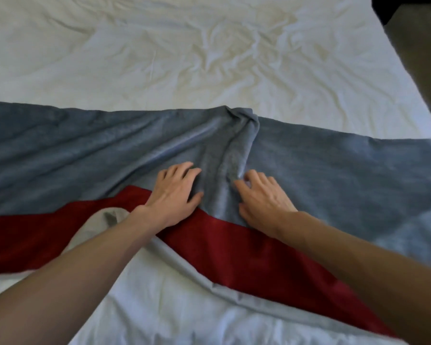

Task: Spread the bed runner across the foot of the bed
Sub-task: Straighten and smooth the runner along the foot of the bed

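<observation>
1. Bed (209,58): it is wearing a white, heavily creased sheet that is filling the far half of your view; its right edge is running diagonally down the upper right corner, with dark floor (423,58) showing beyond it.
2. Bed runner (72,150): a blue-grey cloth with a dark red band (234,240) along its near side. It is lying crosswise over the bed, reaching from the left edge of your view to the right edge, with white sheet showing both beyond it and nearer to you.
3. Bunched fold (232,150): at the middle of the bed runner the cloth is gathering into a raised ridge that is running from the runner's far edge down towards you, ending between your two hands. Creases are fanning out from it to the left.
4. Turned-up hem (110,217): just left of your left wrist, the red band is folding back and showing a pale grey underside.
5. Left hand (174,192): you are laying it palm down on the runner, just left of the ridge, fingers spread and relaxed, thumb touching the fold; it is grasping nothing.
6. Right hand (261,195): you are resting it just right of the ridge, fingers curled with their tips pressing into the side of the fold; whether cloth is pinched between them cannot be told.
7. Both forearms: bare, crossing the near sheet and the red band.
</observation>
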The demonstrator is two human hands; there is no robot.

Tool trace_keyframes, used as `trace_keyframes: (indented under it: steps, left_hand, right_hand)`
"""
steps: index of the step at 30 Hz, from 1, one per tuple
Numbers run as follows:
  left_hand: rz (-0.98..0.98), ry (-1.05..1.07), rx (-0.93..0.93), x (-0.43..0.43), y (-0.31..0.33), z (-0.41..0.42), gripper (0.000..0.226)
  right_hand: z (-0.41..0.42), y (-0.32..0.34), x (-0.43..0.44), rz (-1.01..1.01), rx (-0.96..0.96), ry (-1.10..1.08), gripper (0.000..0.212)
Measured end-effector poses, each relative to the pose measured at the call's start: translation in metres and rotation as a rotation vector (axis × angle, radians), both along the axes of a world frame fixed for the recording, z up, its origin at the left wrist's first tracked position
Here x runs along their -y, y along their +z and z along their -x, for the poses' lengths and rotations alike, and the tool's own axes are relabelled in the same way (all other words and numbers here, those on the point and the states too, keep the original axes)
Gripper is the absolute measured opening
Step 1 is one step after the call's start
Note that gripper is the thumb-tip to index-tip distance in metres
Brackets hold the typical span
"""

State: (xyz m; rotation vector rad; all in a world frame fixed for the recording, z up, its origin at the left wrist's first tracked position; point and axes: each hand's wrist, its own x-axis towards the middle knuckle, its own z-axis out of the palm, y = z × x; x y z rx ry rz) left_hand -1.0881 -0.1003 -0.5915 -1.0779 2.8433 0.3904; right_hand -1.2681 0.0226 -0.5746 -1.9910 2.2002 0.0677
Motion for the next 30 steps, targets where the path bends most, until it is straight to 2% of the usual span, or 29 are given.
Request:
trace_keyframes:
  steps: [5,10,14,16,20,24,29,30]
  left_hand:
    - [-0.014,0.042,0.098,-0.051,0.001,-0.023,0.059]
    - [-0.004,0.062,0.042,-0.080,0.001,-0.039,0.055]
    - [-0.052,0.088,0.028,-0.099,-0.002,-0.055,0.044]
    - [-0.093,0.056,0.049,-0.110,-0.003,-0.067,0.043]
    - [-0.085,-0.117,0.201,-0.127,-0.009,-0.089,0.059]
    - [-0.014,-0.178,0.199,-0.137,-0.010,-0.090,0.028]
    - [0.005,-0.165,0.225,-0.152,-0.005,-0.072,0.006]
    - [0.035,-0.176,0.228,-0.158,-0.004,-0.068,0.012]
  right_hand:
    - [-0.019,-0.001,-0.047,-0.057,0.074,0.144,0.037]
    - [-0.041,-0.006,-0.072,-0.114,0.174,0.142,0.043]
    - [-0.062,-0.016,-0.091,-0.250,0.218,0.169,0.050]
    - [-0.074,-0.021,-0.100,-0.299,0.229,0.167,0.050]
    - [-0.091,-0.023,-0.115,-0.300,0.261,0.151,0.042]
    - [-0.101,-0.023,-0.124,-0.283,0.184,0.107,0.017]
    - [-0.099,-0.018,-0.135,-0.321,0.090,0.059,0.023]
    - [-0.096,-0.015,-0.138,-0.316,0.066,0.067,0.024]
